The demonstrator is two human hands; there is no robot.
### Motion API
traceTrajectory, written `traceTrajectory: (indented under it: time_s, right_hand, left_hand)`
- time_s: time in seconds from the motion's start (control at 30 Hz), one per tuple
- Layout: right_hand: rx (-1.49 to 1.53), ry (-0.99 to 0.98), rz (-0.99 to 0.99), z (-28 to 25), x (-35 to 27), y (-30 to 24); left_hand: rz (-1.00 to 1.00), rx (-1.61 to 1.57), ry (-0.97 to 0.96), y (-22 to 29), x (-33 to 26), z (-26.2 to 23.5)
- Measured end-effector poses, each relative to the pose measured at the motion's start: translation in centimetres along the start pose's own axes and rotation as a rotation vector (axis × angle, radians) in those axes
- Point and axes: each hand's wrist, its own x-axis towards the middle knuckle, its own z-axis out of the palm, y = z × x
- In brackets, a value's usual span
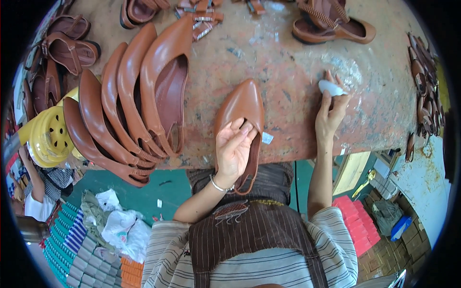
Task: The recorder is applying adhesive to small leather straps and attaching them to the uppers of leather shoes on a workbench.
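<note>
My left hand (234, 151) grips a brown pointed slingback shoe (243, 103), its fingers tucked into the shoe's opening. The toe points away from me over the worktable, and the heel strap hangs toward my apron. Out to the right, my right hand (331, 113) pinches a small white wad (330, 88), perhaps cloth or foam, just above a whitish smear on the tabletop. Left of the held shoe, a row of matching brown shoes (165, 72) leans together on the table. A small pale tag (267, 138) lies beside the held shoe.
Brown sandals stand at the far right (336, 29) and far left (72, 50) of the stained worktable (283, 62). Brown straps (204, 17) lie at the back. A yellow fixture (48, 134) is at the left edge. Below are white bags (126, 230) and pink boxes (355, 223). Another person's arm shows far left.
</note>
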Motion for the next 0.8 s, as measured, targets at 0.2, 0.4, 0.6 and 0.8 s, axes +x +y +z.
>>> traceTrajectory:
  time_s: [0.2,0.4,0.6,0.8]
  right_hand:
    - [-0.276,0.134,0.065,-0.1,-2.2,-3.2]
    - [-0.15,-0.031,-0.264,4.6,0.1,-9.4]
    - [-0.429,-0.058,-0.266,13.9,10.2,-7.1]
    - [-0.18,-0.069,-0.199,10.1,7.6,-6.3]
  left_hand:
    - [-0.035,0.093,0.181,0.1,-0.5,0.5]
    - [-0.014,0.055,0.124,0.1,-0.5,-0.5]
    - [-0.015,0.038,0.079,-0.4,0.0,0.2]
    - [-0.02,0.082,0.181,-0.3,0.1,1.1]
